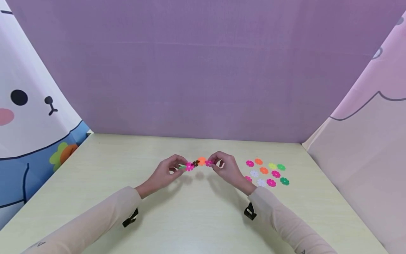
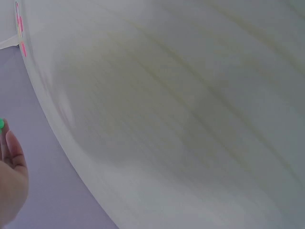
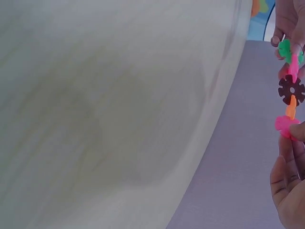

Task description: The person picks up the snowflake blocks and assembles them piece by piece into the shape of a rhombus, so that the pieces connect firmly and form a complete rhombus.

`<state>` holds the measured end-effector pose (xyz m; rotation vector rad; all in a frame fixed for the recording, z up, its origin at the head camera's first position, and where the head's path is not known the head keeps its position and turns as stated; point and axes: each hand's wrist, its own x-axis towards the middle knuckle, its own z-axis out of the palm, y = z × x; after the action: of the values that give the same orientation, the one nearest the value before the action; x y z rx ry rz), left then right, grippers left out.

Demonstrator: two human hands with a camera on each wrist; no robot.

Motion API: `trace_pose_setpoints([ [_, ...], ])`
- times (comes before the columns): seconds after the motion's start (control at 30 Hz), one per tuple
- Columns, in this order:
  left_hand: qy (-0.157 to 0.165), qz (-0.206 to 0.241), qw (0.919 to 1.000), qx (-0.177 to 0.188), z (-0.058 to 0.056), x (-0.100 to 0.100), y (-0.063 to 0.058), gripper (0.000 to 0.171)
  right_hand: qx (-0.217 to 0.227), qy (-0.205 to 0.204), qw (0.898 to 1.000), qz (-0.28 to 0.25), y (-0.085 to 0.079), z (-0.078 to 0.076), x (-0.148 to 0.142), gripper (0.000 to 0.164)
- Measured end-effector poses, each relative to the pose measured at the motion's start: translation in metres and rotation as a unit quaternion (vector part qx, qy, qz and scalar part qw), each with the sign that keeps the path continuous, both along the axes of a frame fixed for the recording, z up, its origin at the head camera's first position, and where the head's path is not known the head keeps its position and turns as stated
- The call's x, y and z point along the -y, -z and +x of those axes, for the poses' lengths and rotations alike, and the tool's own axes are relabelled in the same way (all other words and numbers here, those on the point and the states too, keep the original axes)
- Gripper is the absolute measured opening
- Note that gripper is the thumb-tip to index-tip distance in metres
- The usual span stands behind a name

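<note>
Above the table, both hands hold up a short chain of joined, notched plastic discs. From left to right it runs green, pink [image 1: 189,166], dark brown [image 3: 291,89], orange [image 1: 202,161] and pink again. My left hand [image 1: 167,171] pinches the green disc [image 3: 285,49] at one end between thumb and fingers. At the other end, the pink disc [image 3: 286,124] is pinched by my right hand [image 1: 226,168]. The left wrist view catches only part of the left hand [image 2: 12,176] and a bit of green at its fingertips.
Loose flower-shaped discs lie right of the right hand on the pale table [image 1: 190,225], among them a dark green disc [image 1: 284,181], a yellow disc [image 1: 272,165] and a white disc [image 1: 254,173]. A purple cloth [image 1: 203,77] hangs behind the table; printed cloths flank it.
</note>
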<state>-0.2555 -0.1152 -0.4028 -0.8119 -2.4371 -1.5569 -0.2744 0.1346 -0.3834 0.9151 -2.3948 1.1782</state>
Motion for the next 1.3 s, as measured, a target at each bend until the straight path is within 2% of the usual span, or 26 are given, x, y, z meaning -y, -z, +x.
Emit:
trace_pose_setpoints([
  [0.27,0.008,0.012,0.9997,0.020,0.000,-0.004,-0.001,0.028,0.008,-0.001,1.000,-0.006,-0.002,0.001,0.000,0.013],
  [0.5,0.028,0.050,0.9942,0.090,-0.002,-0.013,-0.004,0.035,0.021,-0.021,0.999,-0.015,-0.004,0.003,0.005,0.013],
  [0.67,0.038,0.051,0.9906,0.121,0.007,-0.019,-0.021,0.043,0.018,-0.020,1.000,0.000,-0.006,0.005,0.007,0.014],
  [0.77,0.037,0.041,0.9908,0.124,0.014,-0.022,-0.032,0.046,0.010,-0.021,1.000,0.002,-0.006,0.004,0.007,0.014],
  [0.83,0.026,0.037,0.9911,0.125,0.015,-0.024,-0.033,0.046,0.002,-0.023,1.000,0.002,-0.005,0.004,0.007,0.014],
  [1.2,-0.024,0.030,0.9926,0.115,0.018,-0.031,-0.035,0.040,-0.053,-0.034,0.998,0.003,-0.002,0.005,0.012,0.015],
  [1.3,-0.030,0.029,0.9930,0.111,0.013,-0.031,-0.028,0.038,-0.065,-0.035,0.997,0.003,-0.001,0.004,0.013,0.015],
])
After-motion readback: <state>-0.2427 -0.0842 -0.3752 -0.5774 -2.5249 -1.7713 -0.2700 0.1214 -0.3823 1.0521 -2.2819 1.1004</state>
